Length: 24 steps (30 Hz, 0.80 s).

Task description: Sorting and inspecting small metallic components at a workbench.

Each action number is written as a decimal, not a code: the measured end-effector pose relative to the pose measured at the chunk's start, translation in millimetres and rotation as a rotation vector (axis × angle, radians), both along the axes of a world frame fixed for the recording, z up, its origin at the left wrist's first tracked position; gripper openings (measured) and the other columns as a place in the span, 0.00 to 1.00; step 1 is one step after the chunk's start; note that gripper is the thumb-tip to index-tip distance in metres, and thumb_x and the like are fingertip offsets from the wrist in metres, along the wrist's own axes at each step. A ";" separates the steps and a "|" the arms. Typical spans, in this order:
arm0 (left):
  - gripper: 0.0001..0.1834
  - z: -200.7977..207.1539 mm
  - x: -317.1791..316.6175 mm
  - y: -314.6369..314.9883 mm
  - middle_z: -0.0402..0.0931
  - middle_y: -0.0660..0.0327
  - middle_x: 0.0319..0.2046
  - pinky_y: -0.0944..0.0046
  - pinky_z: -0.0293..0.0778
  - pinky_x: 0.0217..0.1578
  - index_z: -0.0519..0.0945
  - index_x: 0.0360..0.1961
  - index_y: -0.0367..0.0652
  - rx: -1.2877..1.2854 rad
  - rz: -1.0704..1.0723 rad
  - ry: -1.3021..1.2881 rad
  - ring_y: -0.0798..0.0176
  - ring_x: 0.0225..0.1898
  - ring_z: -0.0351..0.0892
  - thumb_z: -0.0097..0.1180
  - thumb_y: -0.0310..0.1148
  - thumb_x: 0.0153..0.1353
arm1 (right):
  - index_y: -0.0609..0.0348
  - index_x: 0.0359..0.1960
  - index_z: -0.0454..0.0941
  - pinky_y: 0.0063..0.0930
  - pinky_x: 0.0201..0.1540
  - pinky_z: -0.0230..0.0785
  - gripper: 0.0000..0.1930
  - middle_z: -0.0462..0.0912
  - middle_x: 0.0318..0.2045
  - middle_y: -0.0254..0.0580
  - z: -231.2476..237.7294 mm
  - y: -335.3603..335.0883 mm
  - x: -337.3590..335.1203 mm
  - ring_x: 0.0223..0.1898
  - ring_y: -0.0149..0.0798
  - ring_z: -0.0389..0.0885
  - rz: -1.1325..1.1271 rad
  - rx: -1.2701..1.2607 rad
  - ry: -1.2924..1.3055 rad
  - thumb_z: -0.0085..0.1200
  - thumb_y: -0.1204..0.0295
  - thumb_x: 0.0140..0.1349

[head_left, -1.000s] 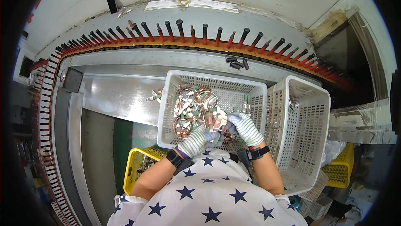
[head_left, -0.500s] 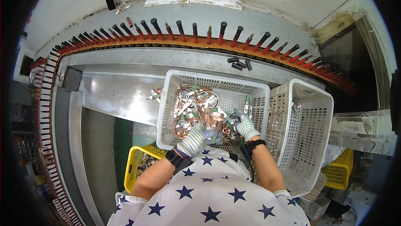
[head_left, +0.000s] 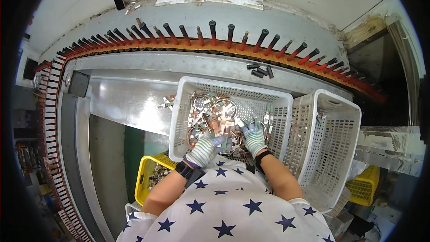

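Both my hands wear white-and-green striped gloves with grey fingers and work inside a white perforated crate (head_left: pixel 232 83). In its left and middle part lies a heap of flat copper and silvery metal pieces (head_left: pixel 210 113), some with green parts, plus thin loops. My left hand (head_left: pixel 202 149) is at the near side of the heap, its fingers curled around copper pieces (head_left: pixel 216 126). Close by on its right, my right hand (head_left: pixel 254 140) has its fingers bent down into the pieces. What its fingertips grip is hidden.
Beyond the crate runs a curved rail (head_left: pixel 192 45) of upright red-and-black pegs. Several black tubes (head_left: pixel 260 70) lie on the ledge before it. A second white crate (head_left: pixel 339 103) leans at right. Yellow crates (head_left: pixel 141 180) stand at lower left and right. A few pieces (head_left: pixel 166 102) lie on the metal table.
My right hand has moved left, closer to my left hand. My left hand has shifted slightly left, and the copper pieces by it lie differently. The pegs have moved along the rail.
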<state>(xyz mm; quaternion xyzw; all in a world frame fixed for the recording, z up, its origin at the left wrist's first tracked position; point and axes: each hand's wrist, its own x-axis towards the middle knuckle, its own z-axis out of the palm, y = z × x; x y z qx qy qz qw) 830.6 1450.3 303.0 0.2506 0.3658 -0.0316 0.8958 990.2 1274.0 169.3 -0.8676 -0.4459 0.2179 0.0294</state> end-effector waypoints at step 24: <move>0.21 21.6 -29.3 -34.5 0.77 0.57 0.48 0.45 0.78 0.51 0.68 0.59 0.44 0.046 0.252 -0.211 0.53 0.49 0.79 0.51 0.20 0.65 | 0.67 0.55 0.73 0.26 0.36 0.78 0.21 0.84 0.41 0.45 165.6 6.6 -58.4 0.37 0.35 0.85 -0.617 0.568 1.364 0.51 0.62 0.70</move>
